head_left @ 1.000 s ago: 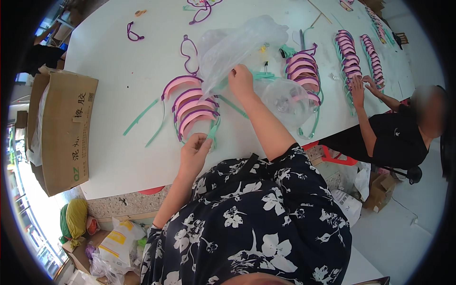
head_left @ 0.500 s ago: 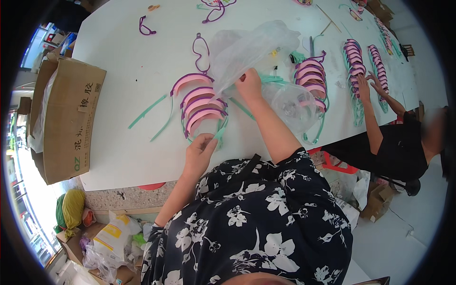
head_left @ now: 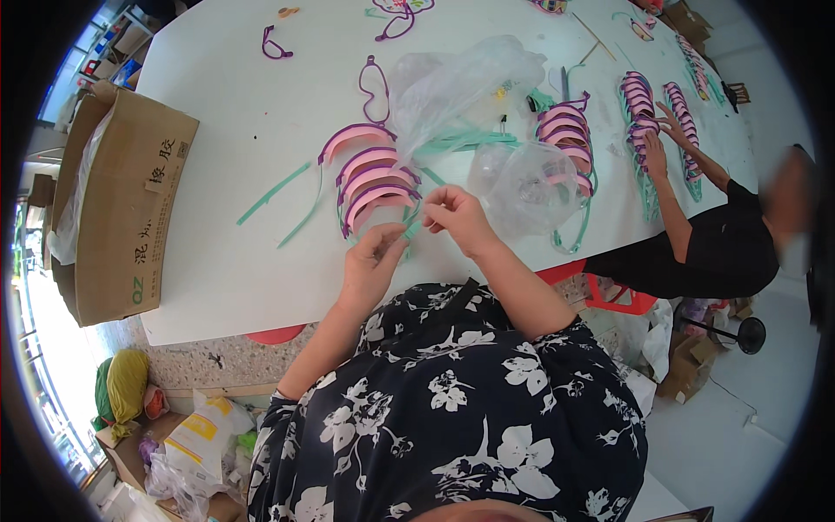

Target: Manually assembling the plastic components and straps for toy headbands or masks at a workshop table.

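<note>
Both hands meet low over the near edge of the table, around a short stretch of teal strap [head_left: 410, 231]. Thumb and forefinger of the left hand [head_left: 372, 261] pinch it; the right hand [head_left: 461, 222] has its fingers bent together just beside it, though I cannot tell whether they grip anything. What shows of the strap is a narrow strip, its long axis slanting up and to the right — from the left fingertips toward the right ones. It lies between the two hands, right of the left fingertips and left of the right hand, at the near end of a row of pink-and-purple curved pieces [head_left: 370, 158]. That row runs away from the person, each arc overlapping the next, bulging toward the far side.

To the row's left, loose teal straps [head_left: 274, 193] lie aslant; beyond its far end is a purple frame [head_left: 386, 90]. Past the right hand come a bundle of teal straps [head_left: 465, 141], a crumpled clear bag [head_left: 461, 78] and a rounded piece of clear plastic [head_left: 526, 187], which partly covers a second row of curved pieces [head_left: 565, 137]. Farther right — well apart — a co-worker in black [head_left: 722, 235] has both hands at more such rows. A cardboard box [head_left: 130, 209] stands at the left end of the white table [head_left: 235, 287].
</note>
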`<action>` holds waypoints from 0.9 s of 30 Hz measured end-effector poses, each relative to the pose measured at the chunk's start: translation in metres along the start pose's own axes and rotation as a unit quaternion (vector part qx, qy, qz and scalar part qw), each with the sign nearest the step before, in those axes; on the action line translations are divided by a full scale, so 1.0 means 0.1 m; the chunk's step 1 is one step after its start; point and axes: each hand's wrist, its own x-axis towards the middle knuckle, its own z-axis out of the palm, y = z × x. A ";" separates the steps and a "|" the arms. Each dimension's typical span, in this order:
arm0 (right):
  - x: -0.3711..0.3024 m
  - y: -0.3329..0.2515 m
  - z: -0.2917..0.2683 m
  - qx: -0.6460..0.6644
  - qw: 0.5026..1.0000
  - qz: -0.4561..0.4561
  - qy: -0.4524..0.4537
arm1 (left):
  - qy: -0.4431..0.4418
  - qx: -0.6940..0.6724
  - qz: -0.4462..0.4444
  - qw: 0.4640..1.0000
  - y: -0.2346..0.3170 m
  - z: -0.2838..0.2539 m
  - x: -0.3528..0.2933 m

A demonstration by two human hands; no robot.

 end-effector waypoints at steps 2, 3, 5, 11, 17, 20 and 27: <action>-0.17 0.03 0.06 0.047 0.995 0.080 -0.030 | 0.000 0.014 0.010 1.000 0.02 -0.01 -0.01; -0.23 0.01 0.09 0.076 0.993 0.084 -0.028 | -0.004 0.029 0.010 1.000 0.01 -0.03 -0.01; -0.32 -0.04 0.12 0.137 0.986 0.091 -0.028 | -0.007 0.043 0.011 0.999 0.02 -0.05 -0.01; -0.36 -0.11 0.13 0.195 0.976 0.085 -0.039 | 0.001 0.035 0.032 0.999 0.02 -0.03 -0.01; -0.33 -0.07 0.10 0.207 0.974 0.070 -0.064 | 0.006 0.045 0.024 0.999 0.03 -0.05 -0.01; -0.32 -0.06 0.08 0.210 0.973 0.073 -0.067 | 0.009 0.041 0.017 0.999 0.04 -0.05 -0.01; -0.29 -0.04 0.10 0.196 0.974 0.090 -0.067 | 0.005 0.049 0.024 0.999 0.02 -0.06 -0.01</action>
